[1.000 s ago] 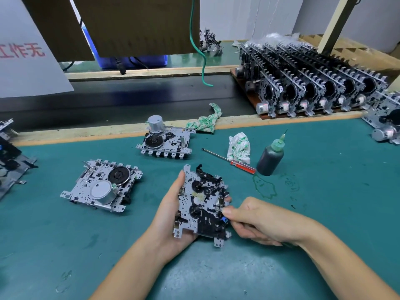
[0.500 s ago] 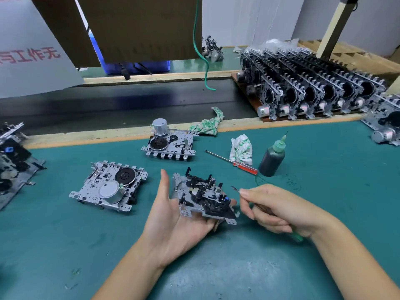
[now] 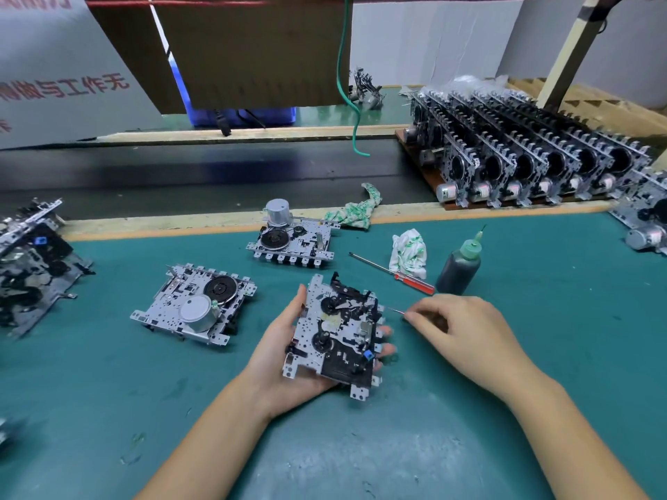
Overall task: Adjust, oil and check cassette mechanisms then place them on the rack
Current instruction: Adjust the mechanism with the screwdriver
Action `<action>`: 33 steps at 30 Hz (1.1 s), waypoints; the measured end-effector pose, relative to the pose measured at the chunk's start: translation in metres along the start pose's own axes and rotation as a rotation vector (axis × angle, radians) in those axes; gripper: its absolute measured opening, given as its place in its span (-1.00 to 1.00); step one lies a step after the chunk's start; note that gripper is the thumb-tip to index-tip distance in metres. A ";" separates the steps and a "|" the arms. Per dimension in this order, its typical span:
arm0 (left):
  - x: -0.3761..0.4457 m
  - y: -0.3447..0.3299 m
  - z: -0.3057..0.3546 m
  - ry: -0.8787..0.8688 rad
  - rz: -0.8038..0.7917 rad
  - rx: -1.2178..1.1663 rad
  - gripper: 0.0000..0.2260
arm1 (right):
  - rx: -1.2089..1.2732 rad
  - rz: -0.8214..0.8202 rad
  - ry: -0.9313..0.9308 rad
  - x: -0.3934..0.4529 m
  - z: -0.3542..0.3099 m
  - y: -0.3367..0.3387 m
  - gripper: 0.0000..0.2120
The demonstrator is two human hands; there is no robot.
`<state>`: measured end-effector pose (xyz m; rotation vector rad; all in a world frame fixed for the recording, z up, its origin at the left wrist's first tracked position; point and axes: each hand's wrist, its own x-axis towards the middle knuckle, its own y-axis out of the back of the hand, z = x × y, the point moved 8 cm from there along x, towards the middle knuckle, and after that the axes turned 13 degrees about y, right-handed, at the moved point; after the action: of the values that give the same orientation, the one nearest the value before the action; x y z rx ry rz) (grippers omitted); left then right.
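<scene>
Cassette mechanism (image 3: 334, 332) rests in my left hand (image 3: 285, 359), fingers curled under its edge; my right hand (image 3: 460, 332) pinches a thin tool (image 3: 395, 311) beside it.

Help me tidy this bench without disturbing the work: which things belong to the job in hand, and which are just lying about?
In use: held mechanism, left hand, right hand pinching a thin tool, oil bottle, rack.

Lying about: red-handled screwdriver, white rag, green-patterned cloth.
</scene>
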<state>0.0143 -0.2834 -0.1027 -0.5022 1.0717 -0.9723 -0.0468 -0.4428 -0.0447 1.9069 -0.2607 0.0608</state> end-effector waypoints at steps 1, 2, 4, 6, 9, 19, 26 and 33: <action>0.000 0.000 0.000 0.017 -0.005 0.038 -0.35 | -0.030 0.007 0.055 0.000 -0.006 0.000 -0.82; 0.000 -0.001 0.000 0.040 -0.007 0.082 -0.38 | -0.019 -0.007 0.117 -0.001 -0.013 -0.002 -0.77; 0.001 -0.002 -0.004 0.082 -0.015 0.171 -0.41 | 0.017 -0.088 0.255 -0.002 -0.027 -0.011 -0.57; 0.003 -0.003 -0.005 0.096 -0.025 0.226 -0.40 | 0.024 -0.135 0.349 -0.004 -0.037 -0.014 -0.48; 0.003 -0.007 -0.008 0.107 -0.076 0.224 -0.37 | 0.097 0.090 0.389 -0.005 -0.036 0.008 -0.54; 0.000 -0.014 -0.002 0.066 -0.187 0.049 -0.40 | 0.581 0.499 -0.432 -0.001 0.065 0.003 -0.54; -0.002 -0.017 -0.002 0.102 -0.190 0.047 -0.41 | 0.831 0.605 -0.180 0.003 0.047 0.014 -0.82; 0.000 -0.015 -0.005 0.099 -0.198 0.028 -0.41 | 1.521 0.689 -0.230 0.002 0.029 0.008 -0.86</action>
<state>0.0040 -0.2910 -0.0935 -0.5487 1.1102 -1.1949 -0.0491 -0.4727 -0.0471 3.2017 -1.2993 0.6573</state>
